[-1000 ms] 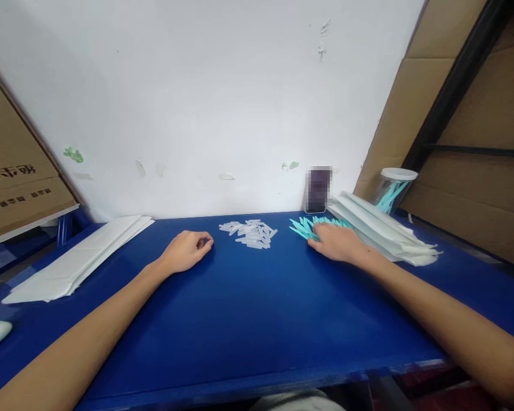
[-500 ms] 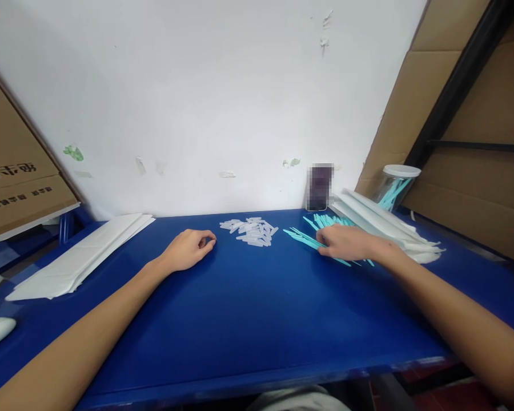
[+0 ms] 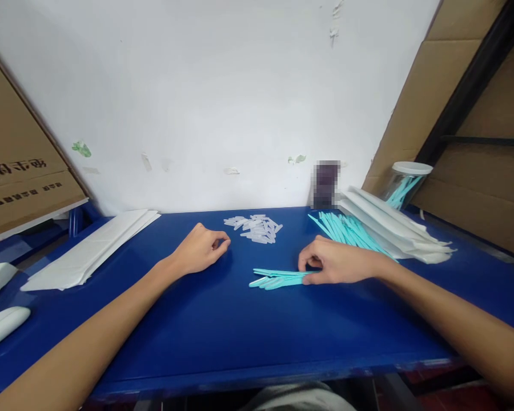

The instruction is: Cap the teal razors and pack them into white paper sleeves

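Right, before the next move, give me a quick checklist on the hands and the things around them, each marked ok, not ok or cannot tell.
1. Right hand gripping the turquoise sticks: ok, several are in its fingers, pointing toward the left.
2. Held sticks lined up: not ok, their tips are uneven and slightly fanned.
3. Left hand free: cannot tell, it is curled and its palm is hidden.
4. Clear plastic pieces apart from both hands: ok, blue table shows between.
5. Lid on the jar: ok, it sits on top.
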Motion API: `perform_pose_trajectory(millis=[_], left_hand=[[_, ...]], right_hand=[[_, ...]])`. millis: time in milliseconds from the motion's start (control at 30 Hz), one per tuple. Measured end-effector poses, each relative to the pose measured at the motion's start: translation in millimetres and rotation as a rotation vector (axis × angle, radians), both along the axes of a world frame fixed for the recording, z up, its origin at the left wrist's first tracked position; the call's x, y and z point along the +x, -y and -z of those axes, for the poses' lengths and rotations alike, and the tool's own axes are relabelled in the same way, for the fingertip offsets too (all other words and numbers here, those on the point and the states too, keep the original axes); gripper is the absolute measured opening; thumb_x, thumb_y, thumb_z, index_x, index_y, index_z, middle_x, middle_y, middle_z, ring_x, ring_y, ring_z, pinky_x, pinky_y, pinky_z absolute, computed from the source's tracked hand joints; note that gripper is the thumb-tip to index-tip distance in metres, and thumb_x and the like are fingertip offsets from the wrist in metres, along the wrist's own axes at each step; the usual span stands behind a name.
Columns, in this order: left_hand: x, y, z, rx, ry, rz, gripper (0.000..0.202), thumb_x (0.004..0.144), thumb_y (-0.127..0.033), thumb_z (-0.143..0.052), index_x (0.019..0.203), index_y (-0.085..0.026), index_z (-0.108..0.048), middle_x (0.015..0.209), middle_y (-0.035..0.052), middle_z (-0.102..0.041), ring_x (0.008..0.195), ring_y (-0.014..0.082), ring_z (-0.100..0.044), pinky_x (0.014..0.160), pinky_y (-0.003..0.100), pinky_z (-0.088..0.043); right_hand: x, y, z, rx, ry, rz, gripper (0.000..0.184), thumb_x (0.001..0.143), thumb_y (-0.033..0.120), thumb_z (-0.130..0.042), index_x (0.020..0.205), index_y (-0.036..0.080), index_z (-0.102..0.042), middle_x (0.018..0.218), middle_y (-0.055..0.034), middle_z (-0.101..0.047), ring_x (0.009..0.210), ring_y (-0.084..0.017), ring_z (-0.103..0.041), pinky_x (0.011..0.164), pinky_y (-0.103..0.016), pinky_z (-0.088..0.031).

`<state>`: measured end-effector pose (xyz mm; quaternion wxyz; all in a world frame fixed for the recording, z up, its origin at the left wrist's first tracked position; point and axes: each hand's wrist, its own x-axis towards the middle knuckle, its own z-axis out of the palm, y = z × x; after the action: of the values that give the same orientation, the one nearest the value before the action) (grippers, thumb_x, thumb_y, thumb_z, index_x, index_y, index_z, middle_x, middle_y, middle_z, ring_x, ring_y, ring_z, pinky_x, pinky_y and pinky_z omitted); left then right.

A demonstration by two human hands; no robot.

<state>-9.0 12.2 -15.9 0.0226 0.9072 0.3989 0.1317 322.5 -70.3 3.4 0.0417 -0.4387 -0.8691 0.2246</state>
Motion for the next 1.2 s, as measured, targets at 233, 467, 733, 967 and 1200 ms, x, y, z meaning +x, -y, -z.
perform_pose_trajectory(millis=[233, 467, 733, 967, 1200], left_hand=[[10, 15, -5.4, -0.03, 0.024, -0.009, 0.04, 0.1, -0.041, -0.041, 0.096, -0.019, -0.073, 0.055, -0.0016, -0.059, 0.054, 0.0163, -0.052, 0.077, 0.034, -0.041], [8, 12, -2.5, 0.084, -0.033, 0.037, 0.048, 0.1, -0.043, -0.041, 0.06, -0.019, -0.05, 0.064, 0.0032, -0.059, 0.066, 0.0184, -0.053, 0.074, 0.035, -0.036], [12, 20, 1.0, -0.034, -0.047, 0.207, 0.036, 0.104, -0.04, -0.04, 0.091, -0.019, -0.067, 0.082, 0.0042, -0.064, 0.07, 0.0176, -0.058, 0.069, 0.031, -0.041], [14, 21, 6.4, -0.012, -0.069, 0.273, 0.036, 0.106, -0.036, -0.037, 0.111, -0.019, -0.068, 0.099, 0.0068, -0.068, 0.087, 0.0199, -0.064, 0.078, 0.031, -0.046], [8, 12, 7.2, -0.011, -0.071, 0.203, 0.036, 0.105, -0.035, -0.038, 0.107, -0.018, -0.07, 0.098, 0.0071, -0.07, 0.088, 0.0209, -0.064, 0.078, 0.033, -0.046]], right_hand=[[-20, -1, 23.4, 0.101, -0.235, 0.073, 0.031, 0.089, 0.047, -0.066, 0.087, 0.017, -0.076, 0.055, 0.0067, -0.038, 0.052, -0.009, -0.035, 0.061, -0.028, -0.033], [-18, -10, 32.0, 0.21, -0.222, 0.094, 0.037, 0.093, 0.049, -0.062, 0.096, 0.015, -0.077, 0.061, 0.0033, -0.045, 0.054, -0.011, -0.038, 0.054, -0.027, -0.03], [-20, -9, 32.4, 0.279, -0.161, 0.06, 0.035, 0.097, 0.044, -0.055, 0.097, 0.016, -0.077, 0.079, -0.0037, -0.057, 0.067, -0.014, -0.05, 0.063, -0.028, -0.037], [-27, -13, 36.5, 0.242, -0.226, 0.093, 0.039, 0.099, 0.041, -0.052, 0.12, 0.015, -0.071, 0.08, -0.0033, -0.059, 0.068, -0.015, -0.053, 0.064, -0.028, -0.04], [-22, -9, 30.6, 0.387, -0.282, 0.167, 0.045, 0.098, 0.048, -0.053, 0.065, 0.019, -0.061, 0.079, -0.0067, -0.063, 0.086, -0.021, -0.055, 0.08, -0.036, -0.041]])
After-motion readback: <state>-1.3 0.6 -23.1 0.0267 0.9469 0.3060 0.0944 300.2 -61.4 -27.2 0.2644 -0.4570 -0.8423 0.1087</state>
